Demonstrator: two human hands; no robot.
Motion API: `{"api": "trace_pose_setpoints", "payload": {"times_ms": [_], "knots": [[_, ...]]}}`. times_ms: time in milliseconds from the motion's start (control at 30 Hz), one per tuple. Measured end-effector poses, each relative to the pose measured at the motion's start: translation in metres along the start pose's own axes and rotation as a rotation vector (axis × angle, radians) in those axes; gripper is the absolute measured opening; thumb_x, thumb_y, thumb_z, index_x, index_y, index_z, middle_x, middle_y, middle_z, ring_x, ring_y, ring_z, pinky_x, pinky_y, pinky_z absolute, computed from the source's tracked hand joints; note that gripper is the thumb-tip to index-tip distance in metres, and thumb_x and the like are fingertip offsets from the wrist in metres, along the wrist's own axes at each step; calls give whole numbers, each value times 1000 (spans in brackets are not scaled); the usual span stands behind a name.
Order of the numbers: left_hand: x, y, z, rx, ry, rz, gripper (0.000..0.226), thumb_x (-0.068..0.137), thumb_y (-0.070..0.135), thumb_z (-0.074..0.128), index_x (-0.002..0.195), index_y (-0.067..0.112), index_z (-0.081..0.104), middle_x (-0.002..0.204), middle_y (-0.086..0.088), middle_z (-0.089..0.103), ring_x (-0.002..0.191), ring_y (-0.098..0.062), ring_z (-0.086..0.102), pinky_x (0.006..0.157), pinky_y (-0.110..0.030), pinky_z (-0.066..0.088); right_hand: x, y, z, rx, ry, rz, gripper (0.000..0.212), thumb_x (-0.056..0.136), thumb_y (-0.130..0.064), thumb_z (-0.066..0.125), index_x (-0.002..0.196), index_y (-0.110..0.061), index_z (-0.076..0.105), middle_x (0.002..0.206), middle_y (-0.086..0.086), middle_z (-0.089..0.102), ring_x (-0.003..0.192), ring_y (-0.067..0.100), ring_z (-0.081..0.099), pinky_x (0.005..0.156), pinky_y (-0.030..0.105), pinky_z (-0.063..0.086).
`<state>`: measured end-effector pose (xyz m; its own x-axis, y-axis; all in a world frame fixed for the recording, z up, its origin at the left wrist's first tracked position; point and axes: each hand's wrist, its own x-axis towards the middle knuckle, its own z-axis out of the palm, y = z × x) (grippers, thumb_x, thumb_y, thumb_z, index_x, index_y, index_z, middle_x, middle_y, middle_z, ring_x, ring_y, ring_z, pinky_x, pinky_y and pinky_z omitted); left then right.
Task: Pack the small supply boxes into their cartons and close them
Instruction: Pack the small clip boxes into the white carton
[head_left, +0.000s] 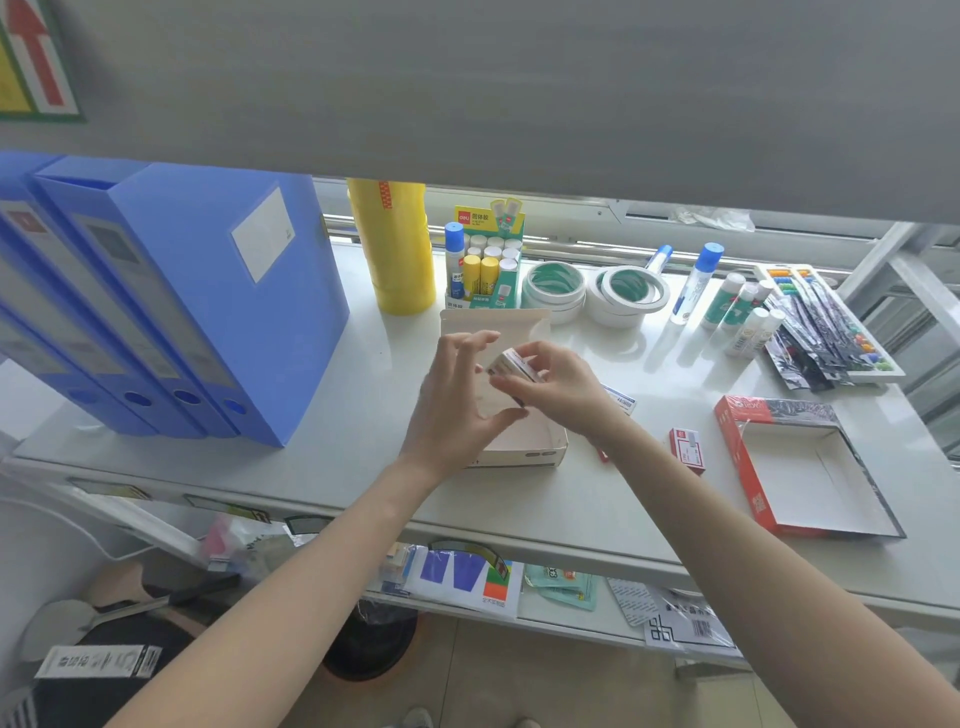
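Head view: right hand fingers pinch small box; glue display reads "deli".

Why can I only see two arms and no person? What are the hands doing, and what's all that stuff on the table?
The camera sits on the person's head, looking down, so only their arms show. The right hand pinches a small box over an open white carton. The left hand, fingers spread, hovers beside it. On the white table lie a small red box, an open red carton, tape rolls, glue sticks and blue file boxes.
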<state>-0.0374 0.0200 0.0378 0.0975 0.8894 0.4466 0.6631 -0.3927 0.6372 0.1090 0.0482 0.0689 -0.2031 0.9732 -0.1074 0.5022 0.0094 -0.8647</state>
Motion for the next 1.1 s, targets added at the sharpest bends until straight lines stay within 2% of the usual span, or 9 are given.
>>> {"api": "trace_pose_setpoints", "payload": {"times_ms": [67,167,300,433,533,633,733,867,1100], "knots": [[0,-10,-3,84,-28,-59,78,66,34,81,129,20,38,127,-7,42,108,-22,50,90,-37,47,-1,6,-1,-150,28,-36,50,76,-32,74,115,-9,55,98,3,61,92,19,58,80,31,46],[1,-21,-4,221,-19,-209,77,69,31,79,131,14,38,130,-11,39,119,-27,43,98,-40,43,-1,19,1,-387,11,-79,46,75,-31,74,112,-11,56,108,8,63,103,25,55,87,37,44],[2,-27,-1,147,-138,-483,98,69,34,79,143,14,18,143,-12,26,131,-28,34,104,-38,36,0,28,10,-735,29,-128,46,76,-37,70,118,-24,58,118,6,48,113,27,39,92,41,35],[3,-35,5,59,-273,-640,108,65,36,79,146,17,9,146,-10,28,132,-28,37,104,-43,40,3,27,19,-922,8,-189,44,79,-34,66,121,-24,57,116,8,48,109,29,44,91,40,36],[4,-39,8,50,-300,-699,96,62,40,78,138,17,24,131,-7,50,119,-28,52,94,-44,48,7,26,27,-949,-15,-206,39,81,-27,63,119,-19,58,113,10,48,105,30,48,85,38,40],[5,-39,7,121,-308,-695,74,66,38,77,125,16,37,120,-5,60,109,-27,58,85,-41,50,10,26,32,-961,-19,-194,32,83,-20,60,114,-14,59,110,11,48,102,32,52,70,35,37],[7,-39,7,119,-293,-691,67,66,35,78,119,14,42,116,-6,63,106,-28,59,83,-40,50,14,26,37,-934,-35,-163,28,83,-13,55,111,-8,57,109,13,49,98,35,57,65,35,36],[7,-40,7,114,-271,-684,65,66,31,80,117,14,45,114,-7,65,105,-29,60,84,-40,51,17,29,42,-882,-36,-158,27,82,-14,57,106,-6,48,107,14,55,96,38,61,66,35,35],[8,-38,5,108,-272,-692,62,67,30,80,117,14,46,113,-6,65,104,-28,60,79,-34,47,17,28,38,-772,-41,-141,37,79,-18,61,90,-15,25,101,16,60,90,40,59,64,35,33]]}}
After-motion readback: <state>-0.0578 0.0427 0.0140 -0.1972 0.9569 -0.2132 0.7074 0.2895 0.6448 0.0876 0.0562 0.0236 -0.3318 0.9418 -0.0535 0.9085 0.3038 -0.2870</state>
